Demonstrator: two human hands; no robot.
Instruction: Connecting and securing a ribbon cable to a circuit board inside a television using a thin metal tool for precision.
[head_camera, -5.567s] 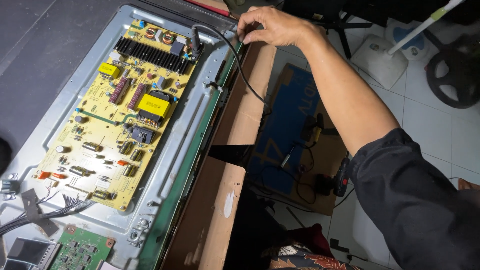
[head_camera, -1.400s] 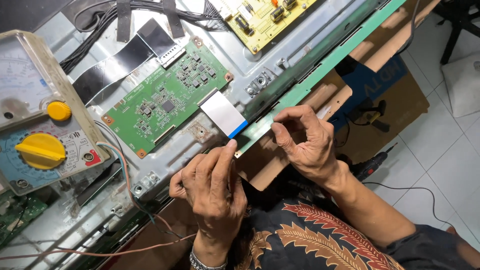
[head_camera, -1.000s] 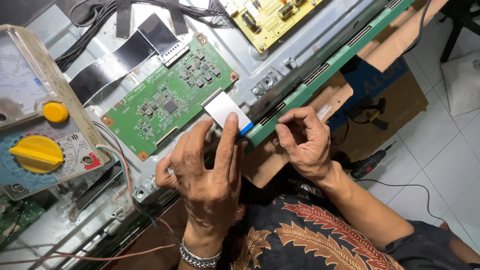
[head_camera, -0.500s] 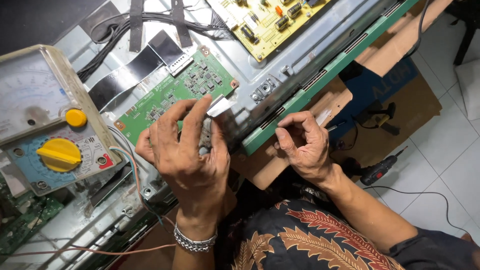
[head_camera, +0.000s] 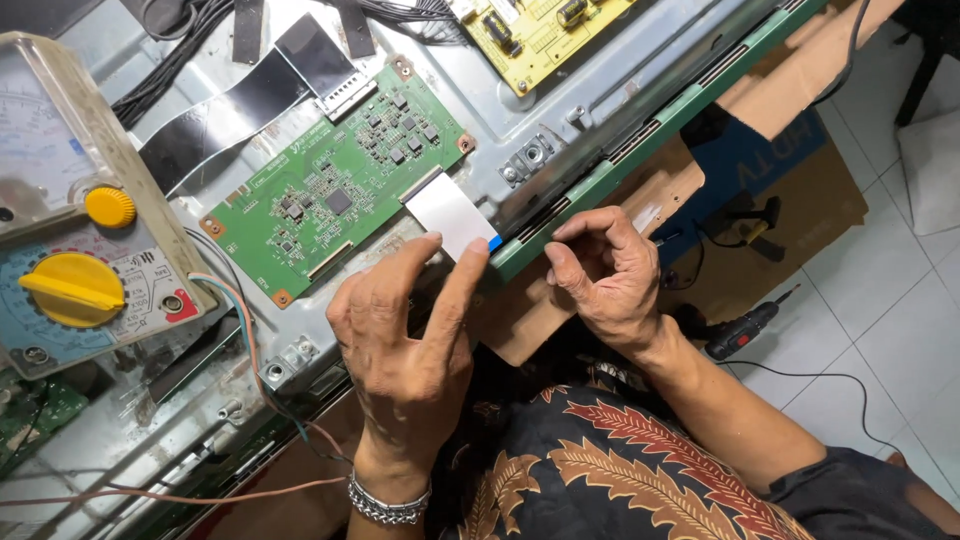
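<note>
A white flat ribbon cable (head_camera: 449, 214) with a blue tip runs from the lower right edge of the green circuit board (head_camera: 335, 177) down to the green strip (head_camera: 640, 150) along the rim of the metal television back panel (head_camera: 560, 90). The left hand (head_camera: 405, 335) reaches over the panel with fingers spread wide, its middle fingertip touching the cable's blue end; it grips nothing. The right hand (head_camera: 600, 275) rests just beside the green strip, thumb and forefinger curled toward each other in a narrow pinch; whether anything sits between them cannot be told. A metal bracelet (head_camera: 385, 503) circles the left wrist. Black flat cables (head_camera: 240, 95) lead off the board's upper edge. A yellow power board (head_camera: 530, 30) lies further up the panel. At the left stands an analogue multimeter (head_camera: 75, 230) with yellow knobs, its wires (head_camera: 255, 370) trailing down. A cordless drill (head_camera: 745, 325) lies on the tiled floor (head_camera: 890, 310) to the right.
</note>
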